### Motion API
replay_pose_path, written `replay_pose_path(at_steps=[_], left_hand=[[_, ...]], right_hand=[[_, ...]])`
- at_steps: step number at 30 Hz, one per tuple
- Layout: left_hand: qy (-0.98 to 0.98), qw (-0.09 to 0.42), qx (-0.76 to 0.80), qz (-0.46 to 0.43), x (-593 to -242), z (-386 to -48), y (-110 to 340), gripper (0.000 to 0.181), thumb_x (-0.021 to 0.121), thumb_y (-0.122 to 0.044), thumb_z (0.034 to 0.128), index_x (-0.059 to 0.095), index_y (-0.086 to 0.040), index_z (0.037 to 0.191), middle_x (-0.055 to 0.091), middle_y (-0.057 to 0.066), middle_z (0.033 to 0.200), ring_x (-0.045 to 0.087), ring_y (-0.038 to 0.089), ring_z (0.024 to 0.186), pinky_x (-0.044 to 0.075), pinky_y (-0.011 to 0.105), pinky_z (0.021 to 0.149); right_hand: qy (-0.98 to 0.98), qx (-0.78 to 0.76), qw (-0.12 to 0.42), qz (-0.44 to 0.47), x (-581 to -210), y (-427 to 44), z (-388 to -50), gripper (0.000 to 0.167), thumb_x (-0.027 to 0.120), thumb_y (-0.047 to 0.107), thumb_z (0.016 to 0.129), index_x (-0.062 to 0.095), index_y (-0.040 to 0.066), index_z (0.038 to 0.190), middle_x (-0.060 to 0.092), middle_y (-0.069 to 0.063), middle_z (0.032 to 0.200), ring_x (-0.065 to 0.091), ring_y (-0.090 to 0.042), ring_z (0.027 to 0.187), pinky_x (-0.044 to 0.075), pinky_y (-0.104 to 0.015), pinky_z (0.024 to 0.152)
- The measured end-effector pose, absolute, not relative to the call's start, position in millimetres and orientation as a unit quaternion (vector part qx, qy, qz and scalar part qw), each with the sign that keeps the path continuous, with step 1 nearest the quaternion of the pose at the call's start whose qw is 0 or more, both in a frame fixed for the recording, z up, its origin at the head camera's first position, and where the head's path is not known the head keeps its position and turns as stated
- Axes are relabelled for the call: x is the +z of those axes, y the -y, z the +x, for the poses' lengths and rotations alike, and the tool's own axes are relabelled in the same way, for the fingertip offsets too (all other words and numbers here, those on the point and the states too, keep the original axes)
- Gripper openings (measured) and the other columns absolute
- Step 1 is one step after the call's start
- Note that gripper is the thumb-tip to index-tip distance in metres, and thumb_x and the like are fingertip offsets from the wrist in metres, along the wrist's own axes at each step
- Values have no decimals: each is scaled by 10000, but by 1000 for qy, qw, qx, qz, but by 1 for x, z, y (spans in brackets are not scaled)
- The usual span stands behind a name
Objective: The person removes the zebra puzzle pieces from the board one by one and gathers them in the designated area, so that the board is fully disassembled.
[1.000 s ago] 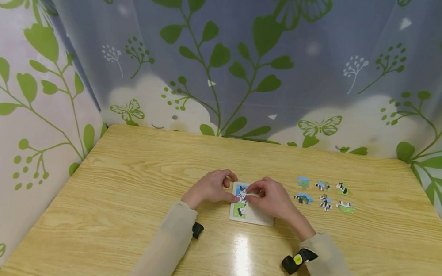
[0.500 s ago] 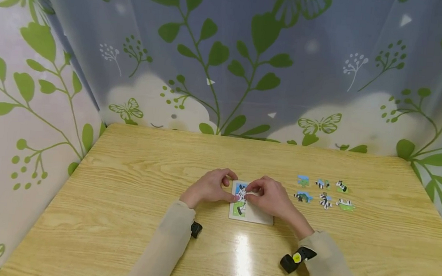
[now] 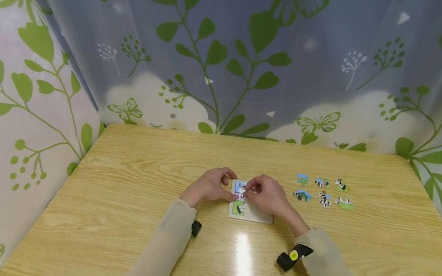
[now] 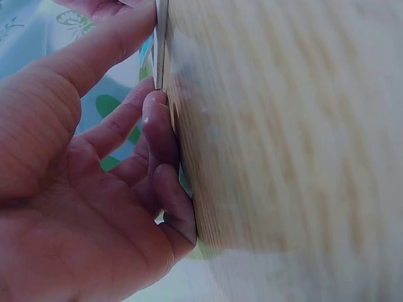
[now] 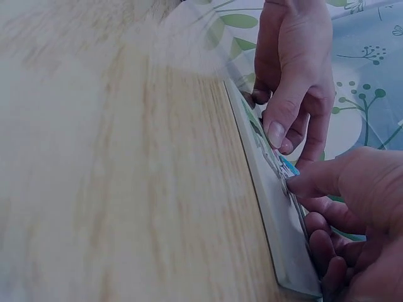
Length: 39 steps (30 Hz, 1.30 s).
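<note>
Sleeves point(image 3: 165, 239) reach in over the table point(image 3: 141, 179), with a black camera point(image 3: 286, 261) at the right wrist. Beyond them the tray point(image 3: 259, 214) lies flat between the hands. The left hand point(image 3: 210, 186) holds the tray's left side, thumb on the picture, fingers bent by the edge. The right hand point(image 3: 268, 196) has thumb and index finger together, seemingly pinching a piece point(image 5: 288, 165) at the filled part. Only the left strip shows picture; the rest in sight is bare, so the puzzle looks at an early stage. Apparently left to place: six loose pieces point(image 3: 324, 200), in two rows of three, right of the tray. Behind the table hangs a leafy curtain point(image 3: 130, 80).
</note>
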State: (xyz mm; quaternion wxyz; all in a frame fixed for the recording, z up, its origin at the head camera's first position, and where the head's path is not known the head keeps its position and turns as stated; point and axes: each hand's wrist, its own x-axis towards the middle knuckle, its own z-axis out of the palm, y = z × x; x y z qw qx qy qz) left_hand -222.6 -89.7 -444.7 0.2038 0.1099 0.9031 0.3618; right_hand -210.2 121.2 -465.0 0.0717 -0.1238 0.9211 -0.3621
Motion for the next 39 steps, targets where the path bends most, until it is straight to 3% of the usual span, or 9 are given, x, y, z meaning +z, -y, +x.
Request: replay_pose_path(at_steps=[21,39], left_hand=[[-901,207,366,104,-446,-223,89,550,864,-293,839,610,-199,1319,562,33,1059,511,210,966,417,365,846],[-906,199,355,117,-446,-221,90,558,862,-292,835,609,-181,1320,553,38,1073,502,207,988,419,362,858]], right_hand=[[-886,-439,69,-132,-469,-124,-207,68,745,154,909,736,108,959,719,-41,879,594,-143,759,465,-286,691],[-848,-514,72,-109,-460,-154,-199,124,740,163,936,732,72,1020,751,-96,979,625,-174,815,506,-255,678]])
